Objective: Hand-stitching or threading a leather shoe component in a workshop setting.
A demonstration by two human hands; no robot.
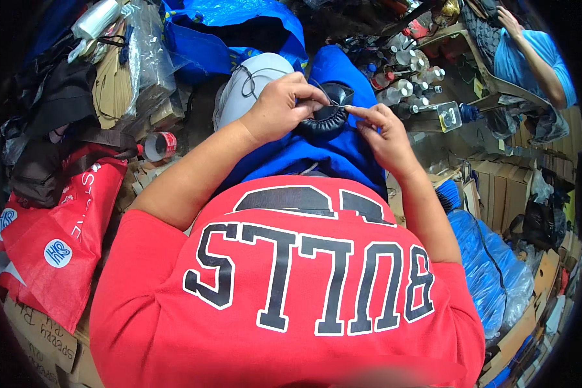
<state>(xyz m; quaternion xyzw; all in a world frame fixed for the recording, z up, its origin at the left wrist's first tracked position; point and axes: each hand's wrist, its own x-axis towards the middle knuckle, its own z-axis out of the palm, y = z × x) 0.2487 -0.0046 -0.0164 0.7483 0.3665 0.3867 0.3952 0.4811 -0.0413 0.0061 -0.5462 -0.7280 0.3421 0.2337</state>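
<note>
Over my lap lies a black, shiny leather-like piece with a puckered, gathered edge, like part of a shoe. My left hand is closed above its left side, with thumb and fingertips pinched on a dark thread. A loop of that thread hangs behind the hand, over a pale grey rounded form. My right hand pinches a thin, needle-like thing between thumb and forefinger, just above the black piece. The two hands are a short way apart. The thin thing's tip is too small to make out.
Blue plastic sheeting lies ahead. Several plastic bottles crowd the far right, near another person in a blue shirt. A red bag and a bottle are at left. Cardboard and a blue plastic-wrapped bundle stand right.
</note>
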